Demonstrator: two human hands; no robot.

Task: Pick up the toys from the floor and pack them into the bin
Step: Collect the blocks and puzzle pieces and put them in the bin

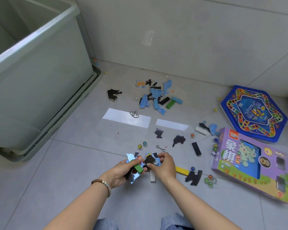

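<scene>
Puzzle pieces (134, 176), blue and black, are bunched low over the floor (73, 188), right between both hands. The left grip (122, 170) curls round the bundle, thumb pressing a green block (138, 168) against it. The right grip (164, 165) pinches a black piece (149, 159) at the bundle's right edge, thumb under, fingers over. Farther out, a heap of loose pieces (155, 97) lies near the wall and marbles (210, 180) cluster to the right. A purple game box (251, 163) and blue hexagonal board (254, 113) lie far right. The grey bin (40, 80) stands well apart, left.
</scene>
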